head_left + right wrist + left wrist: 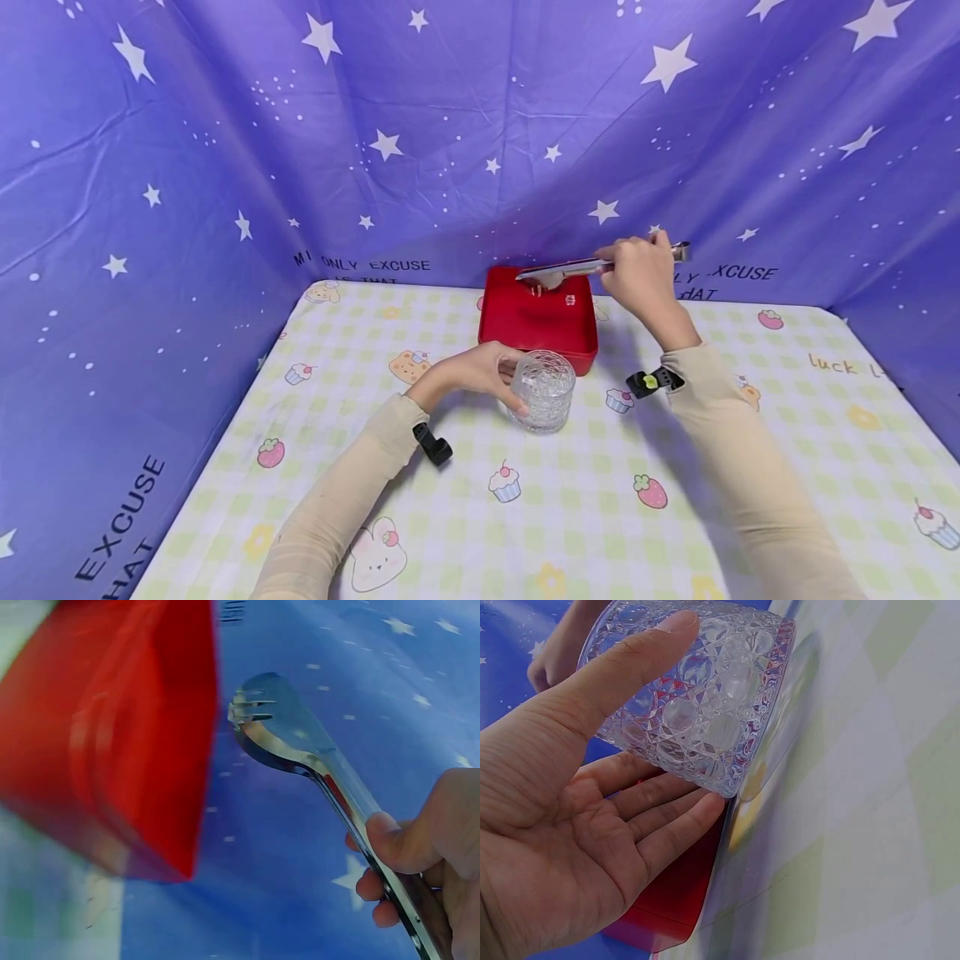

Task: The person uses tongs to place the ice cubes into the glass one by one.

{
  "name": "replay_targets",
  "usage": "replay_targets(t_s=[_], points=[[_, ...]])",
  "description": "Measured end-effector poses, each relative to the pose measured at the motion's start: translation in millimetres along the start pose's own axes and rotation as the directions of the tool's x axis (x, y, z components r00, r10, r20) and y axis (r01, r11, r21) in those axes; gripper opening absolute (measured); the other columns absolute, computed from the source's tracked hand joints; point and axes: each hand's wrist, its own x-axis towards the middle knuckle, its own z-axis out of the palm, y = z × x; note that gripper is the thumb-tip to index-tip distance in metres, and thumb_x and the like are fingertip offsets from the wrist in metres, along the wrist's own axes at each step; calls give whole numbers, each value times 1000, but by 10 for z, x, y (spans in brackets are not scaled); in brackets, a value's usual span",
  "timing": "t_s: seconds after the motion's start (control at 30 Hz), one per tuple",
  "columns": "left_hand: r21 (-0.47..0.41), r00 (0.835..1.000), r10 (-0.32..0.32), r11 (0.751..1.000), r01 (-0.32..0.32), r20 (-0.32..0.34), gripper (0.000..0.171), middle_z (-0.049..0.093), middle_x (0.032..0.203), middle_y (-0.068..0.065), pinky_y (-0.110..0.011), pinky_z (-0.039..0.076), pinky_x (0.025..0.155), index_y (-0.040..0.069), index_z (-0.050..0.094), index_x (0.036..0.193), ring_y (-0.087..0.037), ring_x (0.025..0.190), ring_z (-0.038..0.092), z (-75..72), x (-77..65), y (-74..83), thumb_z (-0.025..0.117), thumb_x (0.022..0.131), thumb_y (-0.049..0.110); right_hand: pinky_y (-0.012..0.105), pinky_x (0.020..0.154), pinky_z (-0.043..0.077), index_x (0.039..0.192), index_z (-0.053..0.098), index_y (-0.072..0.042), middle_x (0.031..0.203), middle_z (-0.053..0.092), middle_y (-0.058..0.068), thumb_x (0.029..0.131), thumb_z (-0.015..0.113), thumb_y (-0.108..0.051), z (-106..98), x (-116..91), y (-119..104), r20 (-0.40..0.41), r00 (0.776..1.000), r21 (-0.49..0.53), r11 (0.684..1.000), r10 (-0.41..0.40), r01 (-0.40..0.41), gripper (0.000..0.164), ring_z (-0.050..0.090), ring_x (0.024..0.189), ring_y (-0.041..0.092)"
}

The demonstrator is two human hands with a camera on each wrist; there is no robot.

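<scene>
A clear glass with a cut pattern (545, 392) stands on the cloth in front of an open red box (525, 327). My left hand (487, 373) holds the glass from its left side. The thumb lies along the glass wall in the left wrist view, with the fingers (676, 825) by its lower edge. My right hand (641, 271) grips metal serving tongs (573, 267) over the far part of the box. In the right wrist view, a small clear piece (237, 711) shows at the toothed tips of the tongs.
Another small whitish clear piece (570, 300) lies inside the red box near its right wall. A checked cloth (465, 533) with cartoon prints covers the table. Purple star-printed curtains (450, 183) hang close behind the box and at both sides.
</scene>
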Motion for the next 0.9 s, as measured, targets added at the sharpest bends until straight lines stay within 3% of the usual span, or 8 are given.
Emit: replay_targets(t_s=[0.33,0.53,0.77,0.9], points=[[15,1000,-6,1000,6,-4,78,67,137,-9,-23,53,105,5,59,142,-17,125,64,-4,7,9,92,72,8,56,95,34,101,80,-3,91,76,20,89,68,-3,-436,-49,-46,-37,997,153,987,61,-55,18,65,84,39],[4,1000,-17,1000,17,-6,77,66,138,-9,-25,52,106,5,60,141,-20,128,63,0,-4,17,92,72,7,54,94,33,99,80,-4,85,74,19,87,70,-1,-603,-155,-37,-88,996,203,979,31,-12,16,65,82,37],[1,1000,-17,1000,17,-8,76,66,138,-11,-25,53,105,4,59,141,-21,127,63,4,-15,13,92,72,5,52,92,32,96,80,-4,91,77,19,84,77,-1,-681,-298,-2,-145,989,268,962,-7,46,13,68,91,38],[12,1000,-16,1000,16,-7,77,64,140,-11,-25,53,105,4,58,142,-21,126,64,8,-15,7,92,72,6,49,89,31,96,80,-3,85,75,19,81,79,1,-707,-372,22,-172,985,294,954,-17,67,15,63,77,32]])
